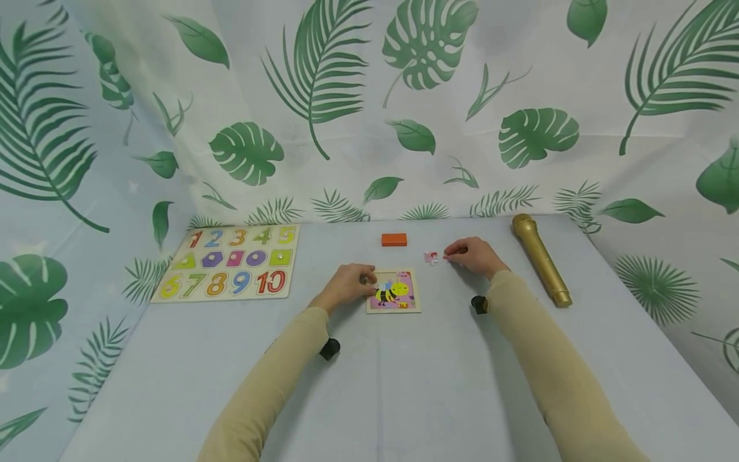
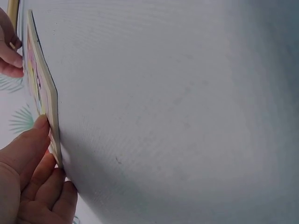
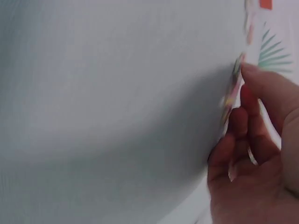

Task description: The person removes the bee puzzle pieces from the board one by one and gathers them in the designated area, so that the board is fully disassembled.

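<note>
A small framed bee jigsaw puzzle lies on the table between the two hands. My left hand grips its left edge. In the left wrist view the thumb lies on the face of the frame and the fingers curl against its side. Up and to the right of the frame, my right hand pinches a small reddish puzzle piece between thumb and fingertips, close over the table. Just left of it lie loose pink and white puzzle pieces. The right wrist view shows colourful pieces edge-on by the fingers.
A wooden number and shape board lies at the left. Behind the bee puzzle is an orange block. A gold microphone lies to the right of the right hand. A leaf-patterned curtain stands along the table's back edge.
</note>
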Demonstrator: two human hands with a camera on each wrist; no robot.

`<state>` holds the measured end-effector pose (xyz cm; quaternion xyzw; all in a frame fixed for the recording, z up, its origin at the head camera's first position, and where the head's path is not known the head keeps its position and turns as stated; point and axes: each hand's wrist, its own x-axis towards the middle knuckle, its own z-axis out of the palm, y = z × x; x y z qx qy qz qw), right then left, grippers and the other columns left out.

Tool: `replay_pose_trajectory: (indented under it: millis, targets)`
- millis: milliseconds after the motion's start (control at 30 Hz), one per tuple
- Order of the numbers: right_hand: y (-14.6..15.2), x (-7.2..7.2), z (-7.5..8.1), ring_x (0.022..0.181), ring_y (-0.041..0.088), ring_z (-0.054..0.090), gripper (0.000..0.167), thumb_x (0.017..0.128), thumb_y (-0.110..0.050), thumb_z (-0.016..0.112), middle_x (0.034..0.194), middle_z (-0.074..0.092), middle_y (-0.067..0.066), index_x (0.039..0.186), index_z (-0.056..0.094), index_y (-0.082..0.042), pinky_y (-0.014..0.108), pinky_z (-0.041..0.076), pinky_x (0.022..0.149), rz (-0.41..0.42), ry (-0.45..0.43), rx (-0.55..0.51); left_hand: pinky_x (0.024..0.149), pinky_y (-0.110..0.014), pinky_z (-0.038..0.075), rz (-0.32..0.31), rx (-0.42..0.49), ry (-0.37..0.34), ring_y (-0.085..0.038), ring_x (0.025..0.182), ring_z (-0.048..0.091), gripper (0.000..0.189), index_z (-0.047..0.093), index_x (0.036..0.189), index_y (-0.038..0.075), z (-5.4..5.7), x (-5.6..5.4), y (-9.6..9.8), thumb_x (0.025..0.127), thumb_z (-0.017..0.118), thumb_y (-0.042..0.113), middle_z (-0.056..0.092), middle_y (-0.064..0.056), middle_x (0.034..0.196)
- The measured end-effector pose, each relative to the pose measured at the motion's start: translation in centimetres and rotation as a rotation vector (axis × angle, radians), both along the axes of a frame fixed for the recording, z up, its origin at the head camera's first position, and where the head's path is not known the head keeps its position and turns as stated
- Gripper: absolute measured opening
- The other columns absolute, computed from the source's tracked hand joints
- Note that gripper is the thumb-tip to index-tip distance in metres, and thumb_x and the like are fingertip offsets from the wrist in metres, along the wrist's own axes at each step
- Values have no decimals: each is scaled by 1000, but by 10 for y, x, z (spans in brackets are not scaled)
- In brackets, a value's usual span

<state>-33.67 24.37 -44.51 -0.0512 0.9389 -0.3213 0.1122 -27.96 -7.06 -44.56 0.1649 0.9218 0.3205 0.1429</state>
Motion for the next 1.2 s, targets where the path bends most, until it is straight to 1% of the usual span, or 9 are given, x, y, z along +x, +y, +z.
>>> replay_pose_trajectory:
  millis: [133, 233, 300, 467, 567, 667, 767, 933, 1200]
  targets:
    - [-10, 2, 5, 101, 30, 51, 29, 98, -21, 60, 116, 61, 16, 120, 65, -3, 43, 45, 92, -42, -39, -34, 115, -40, 32, -3, -8, 2, -26, 137, 41, 25, 70, 112, 6, -1, -1, 0, 90, 72, 17, 52, -5, 144]
    - [-21, 1, 7, 101, 29, 50, 29, 98, -23, 60, 117, 60, 15, 121, 65, -5, 41, 46, 89, -25, -50, -39, 115, -40, 31, -7, -10, 5, -26, 138, 41, 25, 70, 112, 6, -1, -1, 0, 90, 72, 17, 51, -5, 144]
    - [-30, 2, 7, 101, 29, 50, 29, 97, -25, 61, 117, 60, 13, 120, 66, -8, 39, 47, 87, 16, -52, -35, 115, -40, 31, -9, -10, 8, -26, 137, 41, 25, 70, 112, 6, 0, -1, 0, 90, 73, 17, 52, -6, 144]
    - [-54, 11, 3, 101, 26, 51, 26, 95, -26, 65, 117, 63, 8, 117, 70, -13, 37, 48, 87, 178, -59, -55, 115, -41, 32, -6, -12, 11, -26, 136, 42, 25, 70, 112, 6, 0, 0, 0, 89, 72, 16, 53, -6, 143]
    - [-68, 20, 0, 104, 26, 51, 24, 94, -25, 67, 118, 61, 8, 114, 71, -14, 40, 47, 91, 258, -51, -82, 114, -40, 33, -5, -14, 18, -26, 136, 44, 25, 70, 111, 6, -1, 0, 0, 89, 73, 17, 53, -6, 143]
    - [-76, 25, -4, 110, 27, 50, 18, 93, -22, 68, 121, 56, 10, 108, 73, -13, 45, 44, 98, 296, -35, -91, 114, -40, 33, -5, -13, 22, -26, 135, 45, 25, 70, 111, 6, -1, -1, 0, 89, 73, 17, 54, -6, 142]
    - [-79, 26, -7, 115, 29, 47, 14, 93, -19, 68, 123, 53, 11, 103, 74, -12, 49, 40, 103, 309, -27, -81, 114, -40, 34, -3, -15, 16, -26, 135, 45, 25, 70, 111, 6, -2, -2, 1, 89, 73, 18, 54, -6, 142]
    - [-81, 27, -9, 118, 31, 46, 14, 93, -18, 67, 124, 52, 13, 103, 74, -11, 50, 38, 104, 309, -30, -73, 114, -40, 34, 4, -16, 14, -25, 134, 45, 26, 70, 112, 6, -3, -3, 1, 89, 73, 18, 53, -5, 143]
    - [-84, 29, -7, 119, 31, 45, 13, 94, -18, 66, 127, 49, 12, 102, 74, -12, 50, 37, 107, 254, -73, -77, 114, -39, 33, 10, -7, 24, -25, 135, 45, 26, 70, 113, 5, -3, 0, 1, 89, 73, 17, 53, -5, 143]
